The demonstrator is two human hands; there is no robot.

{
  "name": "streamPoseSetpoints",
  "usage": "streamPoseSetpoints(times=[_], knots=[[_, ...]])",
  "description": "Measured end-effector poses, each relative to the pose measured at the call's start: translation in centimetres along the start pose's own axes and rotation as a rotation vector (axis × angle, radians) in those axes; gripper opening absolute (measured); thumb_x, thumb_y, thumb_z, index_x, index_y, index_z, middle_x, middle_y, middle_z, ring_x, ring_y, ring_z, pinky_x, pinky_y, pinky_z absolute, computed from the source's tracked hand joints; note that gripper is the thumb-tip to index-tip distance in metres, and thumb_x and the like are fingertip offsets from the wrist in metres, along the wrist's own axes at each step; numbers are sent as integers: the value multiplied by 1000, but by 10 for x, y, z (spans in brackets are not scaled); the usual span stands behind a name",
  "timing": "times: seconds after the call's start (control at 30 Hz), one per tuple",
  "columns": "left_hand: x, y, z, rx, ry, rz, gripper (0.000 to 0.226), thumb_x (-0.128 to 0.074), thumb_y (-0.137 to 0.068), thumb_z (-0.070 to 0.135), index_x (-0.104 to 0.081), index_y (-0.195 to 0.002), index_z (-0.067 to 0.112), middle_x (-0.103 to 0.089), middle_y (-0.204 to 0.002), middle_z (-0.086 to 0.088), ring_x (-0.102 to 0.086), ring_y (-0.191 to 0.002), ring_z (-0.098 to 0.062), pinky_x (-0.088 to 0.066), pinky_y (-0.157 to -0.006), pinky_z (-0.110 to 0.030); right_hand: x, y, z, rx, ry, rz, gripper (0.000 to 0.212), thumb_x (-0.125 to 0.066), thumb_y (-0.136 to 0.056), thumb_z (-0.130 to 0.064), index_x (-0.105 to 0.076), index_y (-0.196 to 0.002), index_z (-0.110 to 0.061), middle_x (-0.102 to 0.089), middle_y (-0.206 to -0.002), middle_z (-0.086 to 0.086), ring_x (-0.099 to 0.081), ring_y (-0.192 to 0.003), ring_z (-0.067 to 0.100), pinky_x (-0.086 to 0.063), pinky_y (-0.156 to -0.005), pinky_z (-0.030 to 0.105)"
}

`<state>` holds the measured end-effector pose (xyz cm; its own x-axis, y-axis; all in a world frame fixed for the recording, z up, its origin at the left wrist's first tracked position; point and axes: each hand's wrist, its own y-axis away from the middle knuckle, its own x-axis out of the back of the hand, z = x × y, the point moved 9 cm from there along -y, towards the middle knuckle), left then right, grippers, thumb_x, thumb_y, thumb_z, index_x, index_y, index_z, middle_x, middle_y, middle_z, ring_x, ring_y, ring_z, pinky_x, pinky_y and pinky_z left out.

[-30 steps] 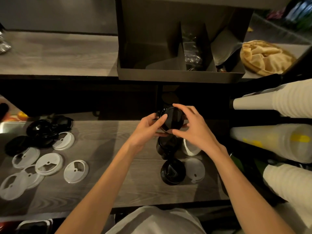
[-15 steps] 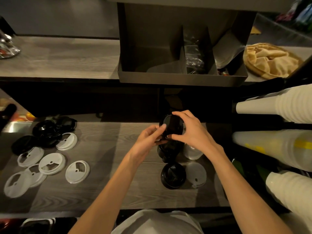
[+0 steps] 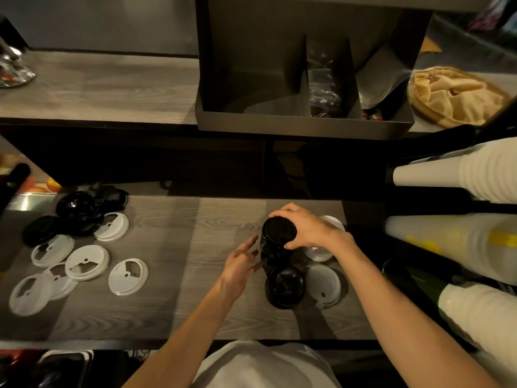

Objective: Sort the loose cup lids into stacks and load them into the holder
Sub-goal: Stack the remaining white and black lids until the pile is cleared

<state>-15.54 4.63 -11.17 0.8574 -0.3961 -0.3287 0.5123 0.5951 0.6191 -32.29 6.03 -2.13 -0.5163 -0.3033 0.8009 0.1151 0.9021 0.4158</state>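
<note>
Right hand (image 3: 309, 230) reaching in from five o'clock, fingers and thumb curled over the top of the black lid stack (image 3: 277, 242) at centre-right of the counter (image 3: 179, 289) — gripping it. Left hand (image 3: 240, 266) coming from seven o'clock, fingers straight and relaxed, tips against the stack's side — holding nothing. Loose clear lids (image 3: 86, 261) lying at nine o'clock; holder (image 3: 305, 124) at twelve.

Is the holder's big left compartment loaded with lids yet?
No, the left compartment of the holder shows only its bare floor, and the black stack sits on the counter under the right hand.
</note>
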Motion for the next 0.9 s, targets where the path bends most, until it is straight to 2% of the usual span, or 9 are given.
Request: streamPoseSetpoints(times=[0.07, 0.2, 0.33, 0.43, 0.53, 0.7, 0.83, 0.9], knots=[[-6, 2, -2, 10, 1, -57, 64, -29, -97, -16, -43, -152, 13, -60, -127, 3, -56, -125, -19, -51, -101, -39, -7, -3, 1, 4, 17, -10, 86, -86, -80, -16, -43, -152, -32, -35, -147, -3, -42, -137, 21, -43, -111, 35], [-14, 3, -3, -7, -41, -114, 67, -28, -97, -14, -36, -156, 16, -58, -138, 2, -58, -128, -18, -51, -105, -39, -16, -8, 4, 2, 9, -7, 87, -85, -80, -14, -42, -153, -30, -34, -148, -3, -43, -136, 22, -42, -109, 33], [-16, 5, -3, -10, -50, -118, 67, -29, -98, -13, -34, -157, 18, -60, -133, 6, -58, -129, -20, -46, -112, -42, -19, -8, 12, -38, -41, 14, 87, -85, -81, -17, -39, -155, -29, -35, -149, -2, -41, -139, 22, -39, -109, 31], [-16, 6, -3, -11, -40, -122, 67, -28, -99, -13, -34, -157, 19, -63, -128, 7, -59, -128, -20, -44, -114, -41, -21, -7, 13, -48, -47, 19, 89, -87, -81, -23, -39, -156, -29, -35, -149, -2, -41, -139, 22, -40, -113, 35], [-19, 8, 0, -17, -48, -136, 72, -26, -97, -17, -33, -158, 20, -61, -127, 11, -63, -120, -12, -47, -111, -35, -23, -6, 12, -77, -46, 55, 91, -88, -80, -26, -39, -156, -30, -35, -147, -2, -43, -138, 24, -42, -114, 41], [-19, 6, -1, -14, -41, -152, 73, -28, -96, -18, -33, -158, 21, -65, -117, 16, -67, -108, -6, -49, -103, -30, -26, 0, 11, -102, -41, 121, 89, -87, -81, -28, -39, -156, -31, -36, -147, -3, -44, -137, 24, -43, -113, 41], [-11, 9, 5, -47, -98, -148, 61, -35, -100, -11, -40, -153, 19, -57, -127, 12, -61, -109, -7, -52, -100, -29, -26, 2, 8, -101, -41, 99, 93, -88, -81, -30, -36, -158, -28, -33, -151, -3, -41, -140, 25, -42, -114, 42], [10, 8, 14, -79, -147, -72, 51, -41, -100, -8, -51, -146, 13, -56, -136, 2, -61, -108, -10, -57, -89, -26, -24, 1, 2, -118, -29, 110, 99, -87, -80, -37, -31, -160, -26, -31, -155, -1, -40, -142, 26, -43, -114, 43]])
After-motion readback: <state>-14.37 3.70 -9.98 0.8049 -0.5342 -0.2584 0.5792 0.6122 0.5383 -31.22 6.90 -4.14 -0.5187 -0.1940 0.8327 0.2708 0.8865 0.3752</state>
